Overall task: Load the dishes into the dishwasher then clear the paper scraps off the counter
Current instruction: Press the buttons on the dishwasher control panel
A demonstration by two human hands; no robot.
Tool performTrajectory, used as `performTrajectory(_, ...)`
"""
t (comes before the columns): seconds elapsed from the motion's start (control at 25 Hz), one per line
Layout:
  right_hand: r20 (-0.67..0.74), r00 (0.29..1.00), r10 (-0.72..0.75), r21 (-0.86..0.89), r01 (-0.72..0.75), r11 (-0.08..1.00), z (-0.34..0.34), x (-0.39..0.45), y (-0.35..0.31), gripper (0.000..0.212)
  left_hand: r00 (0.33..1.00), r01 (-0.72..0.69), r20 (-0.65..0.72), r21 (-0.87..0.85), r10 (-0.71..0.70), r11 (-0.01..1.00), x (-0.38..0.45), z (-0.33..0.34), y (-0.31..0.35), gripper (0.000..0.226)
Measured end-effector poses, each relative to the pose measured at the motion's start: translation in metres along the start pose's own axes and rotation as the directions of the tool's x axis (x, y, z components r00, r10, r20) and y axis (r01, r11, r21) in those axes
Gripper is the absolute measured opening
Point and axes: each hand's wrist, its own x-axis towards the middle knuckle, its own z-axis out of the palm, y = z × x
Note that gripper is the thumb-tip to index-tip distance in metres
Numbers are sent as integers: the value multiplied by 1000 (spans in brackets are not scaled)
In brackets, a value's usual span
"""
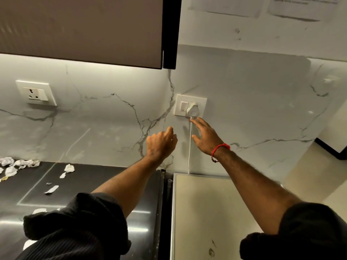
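Both arms stretched toward the marble backsplash, dark sleeves pushed up. Right hand [203, 135], red thread bracelet [220, 148] at the wrist, has fingers straight and spread, fingertips [195, 121] just beneath the white plug [191, 109] seated in the switch-and-socket plate [201, 102]; contact with the plug or its cord [190, 147] cannot be made out. Left hand [161, 144] hangs just beside it with fingers loosely curled, holding nothing.

The cord drops down the wall and disappears behind the back edge of a pale, metal-trimmed appliance top [216, 212], likely the dishwasher, though no door or rack is in view. No dishes visible anywhere, so loading cannot be confirmed; their absence suggests that part may be done.

Paper scraps [20, 165] remain on the dark glossy surface [116, 184]: a crumpled cluster at the back left corner against the wall, looser bits trailing toward the middle, more near the front edge by the left sleeve. None gathered.

Judgement: attention is on powering the machine at the socket; the scrap-clearing half is wholly untouched.

A second, empty wall socket [36, 93] sits farther left under the upper cabinet [80, 29].
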Motion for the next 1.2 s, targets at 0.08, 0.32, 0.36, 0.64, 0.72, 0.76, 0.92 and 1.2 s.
performTrajectory(0.08, 12, 1000, -1, 9, 1, 1000, 2, -10, -1, 62, 999, -4, -33, -49, 3, 999, -15, -6, 3, 30)
performTrajectory(0.32, -27, 1000, -9, 66, 10, 998, 3, -64, -9, 56, 996, -30, -90, -161, 16, 986, -62, -24, 14, 34)
performTrajectory(0.36, -33, 999, -11, 79, 14, 997, 2, -74, -10, 55, 995, -33, -98, -180, 16, 983, -70, -25, 15, 34)
performTrajectory(0.64, -32, 999, -35, 170, 40, 985, -16, -184, -8, 48, 974, -117, -224, -326, 44, 938, -182, -48, 51, 44)
performTrajectory(0.72, -22, 999, -42, 198, 46, 979, -24, -223, 0, 48, 982, -82, -187, -342, 18, 936, -220, -57, 68, 43)
performTrajectory(0.76, -9, 999, -50, 206, 51, 977, -27, -244, 5, 48, 987, -58, -160, -337, 3, 940, -240, -61, 76, 43)
performTrajectory(0.92, 58, 997, -57, 200, 44, 979, -27, -327, 35, 47, 994, 11, -102, -293, -42, 956, -329, -67, 106, 39)
performTrajectory(1.2, 184, 983, -11, 291, -44, 956, 12, -468, 48, 45, 994, 38, 107, -250, -12, 967, -478, -64, 116, 34)
